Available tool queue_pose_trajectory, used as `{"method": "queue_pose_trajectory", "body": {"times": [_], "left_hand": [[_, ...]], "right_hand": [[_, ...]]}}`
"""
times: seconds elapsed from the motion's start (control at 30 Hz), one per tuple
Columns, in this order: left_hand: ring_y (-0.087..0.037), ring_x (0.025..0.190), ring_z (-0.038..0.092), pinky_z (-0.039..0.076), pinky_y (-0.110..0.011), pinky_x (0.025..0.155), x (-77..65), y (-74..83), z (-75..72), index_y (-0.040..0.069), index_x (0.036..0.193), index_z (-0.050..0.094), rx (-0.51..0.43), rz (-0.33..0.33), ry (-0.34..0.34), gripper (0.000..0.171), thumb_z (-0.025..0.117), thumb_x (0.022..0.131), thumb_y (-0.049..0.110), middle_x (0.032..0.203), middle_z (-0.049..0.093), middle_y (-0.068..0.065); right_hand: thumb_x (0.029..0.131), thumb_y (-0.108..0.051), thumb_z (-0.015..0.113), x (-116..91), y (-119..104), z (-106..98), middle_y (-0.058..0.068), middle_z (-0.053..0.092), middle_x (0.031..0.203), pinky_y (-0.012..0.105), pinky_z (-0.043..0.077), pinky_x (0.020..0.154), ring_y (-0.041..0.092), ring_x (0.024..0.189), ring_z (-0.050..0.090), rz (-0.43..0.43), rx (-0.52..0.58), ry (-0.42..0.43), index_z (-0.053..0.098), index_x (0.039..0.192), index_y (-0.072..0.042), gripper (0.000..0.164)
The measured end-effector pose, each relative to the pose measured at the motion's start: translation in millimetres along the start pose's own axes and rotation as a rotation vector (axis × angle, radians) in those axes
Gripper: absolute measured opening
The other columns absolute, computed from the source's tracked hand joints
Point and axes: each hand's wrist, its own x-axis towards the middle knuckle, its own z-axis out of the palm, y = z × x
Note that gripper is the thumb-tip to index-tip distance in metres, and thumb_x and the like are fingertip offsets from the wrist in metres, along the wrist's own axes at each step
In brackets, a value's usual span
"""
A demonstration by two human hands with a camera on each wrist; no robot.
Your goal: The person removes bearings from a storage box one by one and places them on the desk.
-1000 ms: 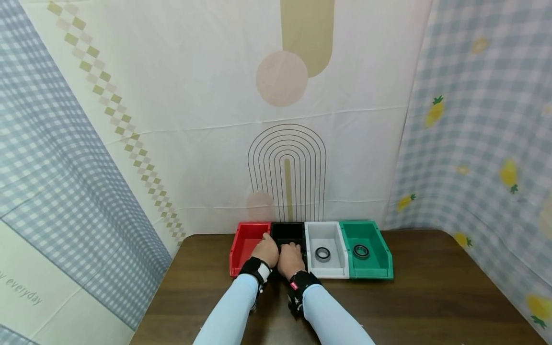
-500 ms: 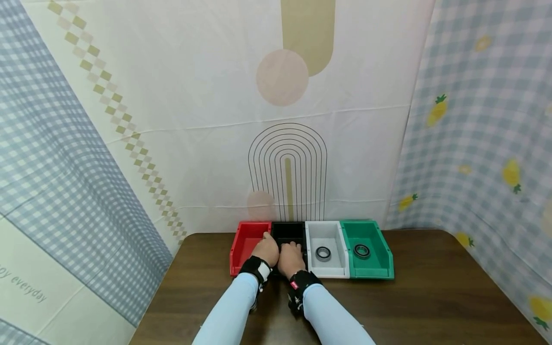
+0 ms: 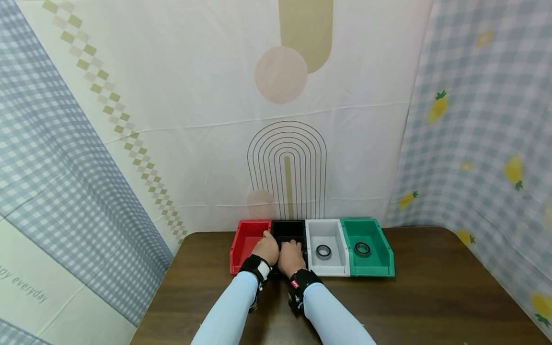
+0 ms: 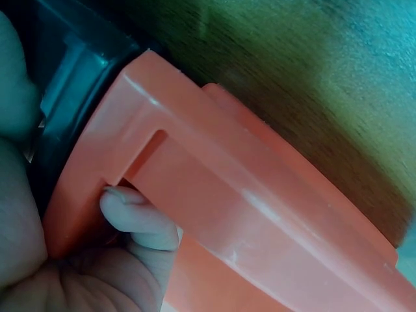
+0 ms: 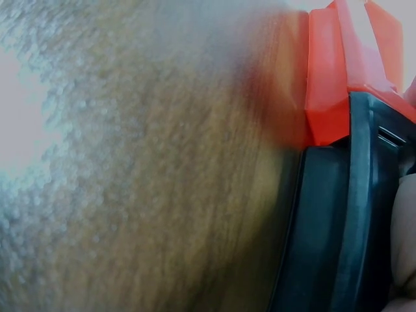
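In the head view my left hand (image 3: 265, 250) lies over the seam between the red bin (image 3: 246, 242) and the black bin (image 3: 288, 229). The left wrist view shows a curled finger (image 4: 140, 218) inside the red bin, its tip against the wall beside the black bin, and other parts of the hand over the black side. My right hand (image 3: 291, 258) reaches into the black bin close beside the left one, knuckles up. Its fingertips are hidden, and I cannot tell what they hold. In the right wrist view just a strip of that hand (image 5: 404, 227) shows by the black rim.
Right of the black bin stand a white bin (image 3: 326, 232) and a green bin (image 3: 362, 232), side by side. One dark-sealed ring bearing (image 3: 317, 252) lies in the white bin, another bearing (image 3: 357, 249) in the green. Behind the wooden table (image 3: 431, 287) hangs a patterned cloth (image 3: 215, 163).
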Motion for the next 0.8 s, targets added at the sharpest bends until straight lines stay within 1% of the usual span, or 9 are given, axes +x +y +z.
{"method": "queue_pose_trajectory", "body": {"times": [0.17,0.27,0.4,0.6,0.8], "left_hand": [[-0.033,0.066,0.072,0.062,-0.043,0.067,1.8,-0.8,2.1,-0.024,0.149,0.039,-0.005,0.008,0.003,0.058,0.059,0.105,0.01,0.072,0.069,-0.02],[-0.034,0.07,0.073,0.063,-0.045,0.069,2.4,-1.6,3.2,-0.023,0.149,0.039,-0.024,-0.004,0.006,0.059,0.059,0.105,0.009,0.076,0.07,-0.023],[-0.034,0.072,0.074,0.063,-0.045,0.071,2.4,-2.3,5.1,-0.023,0.15,0.039,-0.016,-0.008,0.011,0.059,0.06,0.105,0.009,0.078,0.072,-0.023],[-0.033,0.068,0.073,0.063,-0.044,0.068,2.0,-2.0,5.2,-0.024,0.148,0.041,0.015,0.008,0.035,0.058,0.06,0.105,0.01,0.074,0.07,-0.021],[-0.033,0.067,0.073,0.063,-0.044,0.066,0.9,-2.3,4.6,-0.025,0.147,0.042,0.02,0.019,0.05,0.057,0.06,0.105,0.009,0.073,0.07,-0.021]], "right_hand": [[0.091,-0.005,0.075,-0.7,0.7,0.2,0.024,0.071,0.108,0.053,0.052,0.098,0.042,0.106,0.06,-0.009,-0.008,0.014,0.076,0.096,-0.002,0.006],[0.09,-0.005,0.075,-1.0,1.2,1.1,0.022,0.072,0.104,0.052,0.05,0.099,0.04,0.106,0.061,-0.035,-0.027,0.019,0.075,0.093,-0.002,0.004],[0.09,-0.005,0.075,-0.6,1.5,2.7,0.021,0.073,0.104,0.051,0.048,0.101,0.039,0.107,0.061,-0.048,-0.038,0.017,0.075,0.093,-0.002,0.005],[0.092,-0.004,0.074,0.1,1.6,2.9,0.024,0.071,0.109,0.053,0.048,0.104,0.042,0.11,0.06,-0.028,-0.009,0.013,0.075,0.099,-0.001,0.008],[0.092,-0.006,0.074,-0.6,0.5,1.3,0.02,0.073,0.104,0.052,0.046,0.104,0.039,0.109,0.062,-0.058,-0.059,0.018,0.075,0.097,-0.001,0.007]]}}
